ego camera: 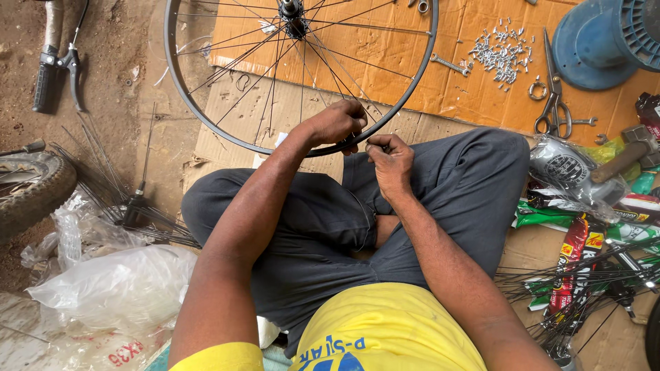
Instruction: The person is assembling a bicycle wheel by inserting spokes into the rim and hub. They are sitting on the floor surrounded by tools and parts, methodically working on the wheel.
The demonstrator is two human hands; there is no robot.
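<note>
A black bicycle wheel rim (206, 118) with thin spokes and a hub (294, 15) lies on cardboard in front of my crossed legs. My left hand (337, 124) grips the near edge of the rim, fingers curled over it. My right hand (390, 159) is beside it, fingertips pinched at the rim on something too small to make out.
A pile of small silver spoke nipples (500, 51), a spanner (448, 64) and scissors (554, 96) lie on the cardboard (474, 103). A hammer (629, 154) and packets sit at right, loose spokes (113, 185) and plastic bags (117, 285) at left, a tyre (34, 189) far left.
</note>
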